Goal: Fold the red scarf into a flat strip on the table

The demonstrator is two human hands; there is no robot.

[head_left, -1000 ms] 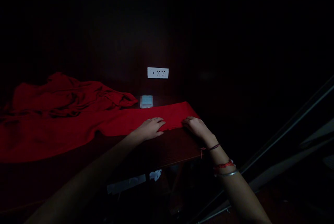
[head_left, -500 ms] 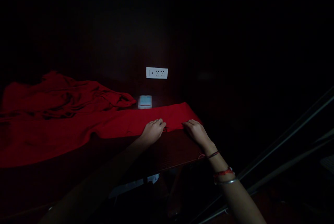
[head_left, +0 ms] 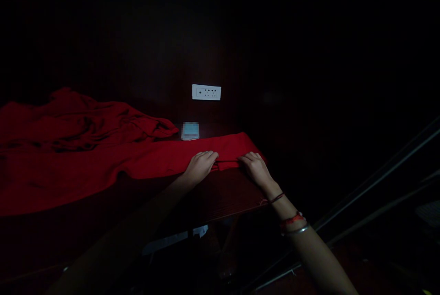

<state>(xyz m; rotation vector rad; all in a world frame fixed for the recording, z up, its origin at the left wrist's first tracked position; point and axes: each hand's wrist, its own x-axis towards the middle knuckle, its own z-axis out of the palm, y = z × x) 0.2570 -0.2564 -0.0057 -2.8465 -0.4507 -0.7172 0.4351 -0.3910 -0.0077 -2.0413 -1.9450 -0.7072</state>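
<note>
A long red cloth [head_left: 147,157] lies across a dark wooden table [head_left: 220,199], bunched at the left and flat in a folded strip toward the right. My left hand [head_left: 202,165], with a ring on one finger, is closed on the strip's near edge. A short way to the right, my right hand [head_left: 256,168] pinches the same edge near the strip's right end. Between the two hands the edge is lifted a little, and a layer of red fabric shows beneath it. The fingertips are partly hidden by the cloth and knuckles.
Behind the cloth sits a small pale device with a blurred screen [head_left: 190,131]. A white socket panel [head_left: 206,92] is fixed to the dark wall above. Long thin bars [head_left: 378,176] slant at the right. Something whitish [head_left: 175,240] shows under the table.
Both hands have raised the near edge of the red strip slightly, opening a dark gap between layers. The whole view has shifted a little.
</note>
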